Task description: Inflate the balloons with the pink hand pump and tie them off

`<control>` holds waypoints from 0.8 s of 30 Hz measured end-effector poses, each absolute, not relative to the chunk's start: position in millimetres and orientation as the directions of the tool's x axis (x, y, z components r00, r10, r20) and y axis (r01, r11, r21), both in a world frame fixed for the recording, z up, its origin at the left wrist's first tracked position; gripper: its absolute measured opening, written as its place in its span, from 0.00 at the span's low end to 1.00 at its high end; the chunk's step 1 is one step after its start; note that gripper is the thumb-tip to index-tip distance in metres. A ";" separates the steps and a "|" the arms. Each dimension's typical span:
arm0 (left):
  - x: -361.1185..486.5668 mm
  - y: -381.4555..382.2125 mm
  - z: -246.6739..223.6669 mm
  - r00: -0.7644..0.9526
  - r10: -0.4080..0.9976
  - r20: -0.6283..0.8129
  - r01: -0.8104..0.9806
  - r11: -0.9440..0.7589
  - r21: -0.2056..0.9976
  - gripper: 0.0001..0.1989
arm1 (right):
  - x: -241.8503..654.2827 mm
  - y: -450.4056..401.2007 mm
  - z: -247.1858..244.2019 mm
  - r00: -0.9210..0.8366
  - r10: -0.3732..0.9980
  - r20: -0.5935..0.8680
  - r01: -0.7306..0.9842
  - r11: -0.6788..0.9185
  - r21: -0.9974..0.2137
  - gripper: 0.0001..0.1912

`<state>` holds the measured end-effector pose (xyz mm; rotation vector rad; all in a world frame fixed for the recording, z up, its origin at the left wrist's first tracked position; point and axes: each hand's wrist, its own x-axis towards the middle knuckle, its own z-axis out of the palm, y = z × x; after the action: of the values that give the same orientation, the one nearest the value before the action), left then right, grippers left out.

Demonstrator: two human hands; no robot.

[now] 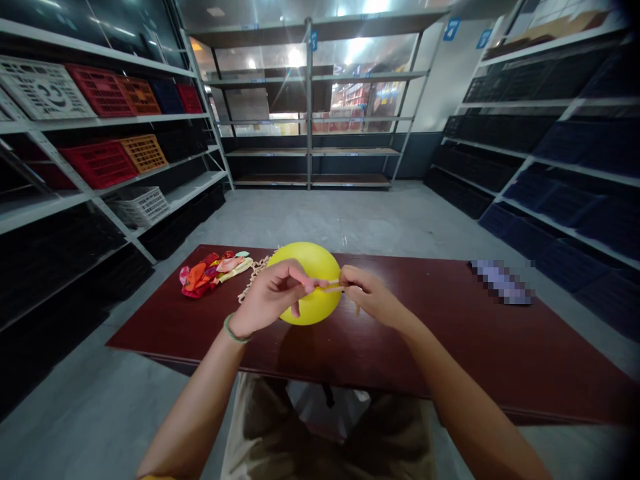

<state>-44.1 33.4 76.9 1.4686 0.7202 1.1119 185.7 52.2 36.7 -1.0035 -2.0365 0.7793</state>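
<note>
A blown-up yellow balloon (310,257) is just beyond my hands, above the table. My left hand (275,290), with a green band at its wrist, pinches at the balloon's neck in front of it. The fingers of my right hand (370,293) are closed on a thin, pale yellow stretched strand (331,287) that runs across to my left fingertips. I cannot tell whether this strand is the balloon's neck or a separate band. Left of the balloon lie a beige knobbly cord (255,275), partly hidden, and a pile of flat coloured balloons (210,273).
The dark red table (450,340) stretches across in front of my lap. A blurred purple object (503,282) lies near its right end. Shelves with plastic crates (100,163) line the left, dark bins (565,160) the right, and a metal rack (309,107) the back.
</note>
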 end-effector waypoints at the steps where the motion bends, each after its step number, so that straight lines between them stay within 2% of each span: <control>1: -46.6 31.3 81.7 0.430 0.876 0.218 -0.123 -0.183 0.975 0.07 | 185.3 51.2 38.8 -0.454 0.831 0.322 0.399 0.513 -0.760 0.07; 4: -50.2 30.4 88.0 0.513 0.847 0.139 -0.032 -0.144 0.989 0.06 | 183.1 48.1 42.6 -0.481 0.801 0.356 0.433 0.570 -0.698 0.07; 9: -44.4 42.9 73.7 0.319 0.944 0.083 0.013 -0.092 0.996 0.09 | 177.7 42.7 44.7 -0.406 0.730 0.551 0.480 0.683 -0.551 0.06; 13: -42.1 49.3 63.9 0.269 0.962 0.037 0.002 -0.039 0.999 0.12 | 174.0 40.9 46.1 -0.419 0.640 0.644 0.488 0.757 -0.435 0.04; 17: -46.5 52.6 61.1 0.379 0.923 -0.073 0.069 0.050 0.996 0.15 | 171.6 41.8 49.3 -0.479 0.602 0.639 0.511 0.783 -0.355 0.06; 21: -47.8 55.7 56.6 0.555 0.821 -0.131 0.118 0.078 0.990 0.11 | 166.3 45.1 51.1 -0.608 0.553 0.569 0.497 0.825 -0.270 0.11; 24: -47.0 56.3 52.6 0.583 0.797 -0.157 0.116 0.110 0.987 0.09 | 164.1 48.3 49.8 -0.648 0.545 0.531 0.481 0.834 -0.269 0.13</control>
<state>-47.0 56.3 52.6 1.3949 0.8483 0.6009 164.1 48.3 49.8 -0.7481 -2.3945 0.1373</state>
